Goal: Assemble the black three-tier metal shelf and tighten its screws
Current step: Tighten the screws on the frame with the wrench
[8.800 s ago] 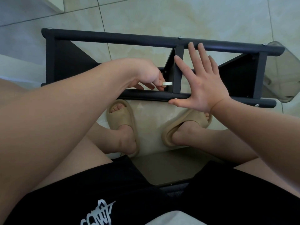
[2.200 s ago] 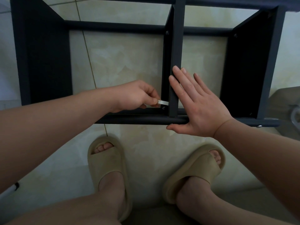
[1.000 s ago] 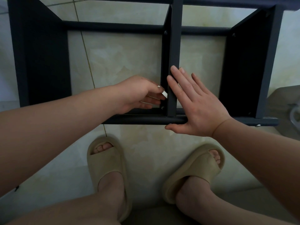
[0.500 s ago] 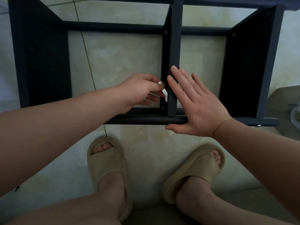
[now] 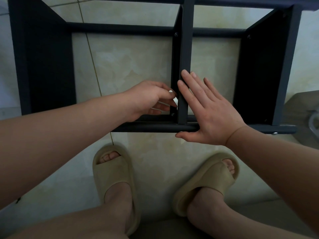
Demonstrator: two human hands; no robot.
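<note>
The black metal shelf (image 5: 151, 128) lies on its side on the tiled floor, its three panels standing upright between round rails. My left hand (image 5: 150, 99) pinches a small silver wrench (image 5: 175, 100) against the left face of the middle panel (image 5: 185, 52), just above a screw (image 5: 172, 114) near the front rail. My right hand (image 5: 207, 111) lies flat with straight fingers against the middle panel's edge and the front rail, thumb below the rail.
My two feet in beige slippers (image 5: 114, 171) (image 5: 210, 176) stand on the floor just in front of the shelf. A clear plastic container (image 5: 309, 107) sits at the right edge. More screws show at the far rail (image 5: 176, 34) and the right panel (image 5: 248, 36).
My left hand has turned the wrench upward from flat at the screw to tilted beside the panel. My right hand has stayed flat on the panel.
</note>
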